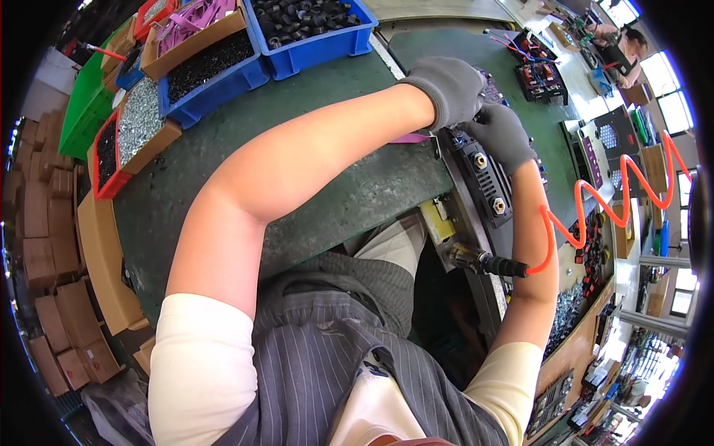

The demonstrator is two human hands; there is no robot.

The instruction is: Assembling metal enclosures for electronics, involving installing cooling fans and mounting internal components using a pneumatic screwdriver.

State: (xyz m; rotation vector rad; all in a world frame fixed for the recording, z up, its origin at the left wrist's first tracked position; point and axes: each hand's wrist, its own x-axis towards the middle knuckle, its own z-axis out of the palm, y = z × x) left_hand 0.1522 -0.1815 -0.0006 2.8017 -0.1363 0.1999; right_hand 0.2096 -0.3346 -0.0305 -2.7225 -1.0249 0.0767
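Observation:
My left hand, in a grey glove, reaches across to a black-cased device with circuit boards. Its fingers curl down at the boards, and their tips are mostly hidden. Close against it is my right hand, also gloved in grey, bent over the same device with thumb and fingers drawn together. What either hand grips is too covered to make out. Toward me, the device's black slotted end panel carries two brass-coloured terminals. A purple strip pokes out beneath my left forearm beside the panel.
Blue bins of black parts stand at the back left, beside boxes of screws. An orange coiled hose runs to a tool near my right forearm. Another open device lies farther off; a person is beyond.

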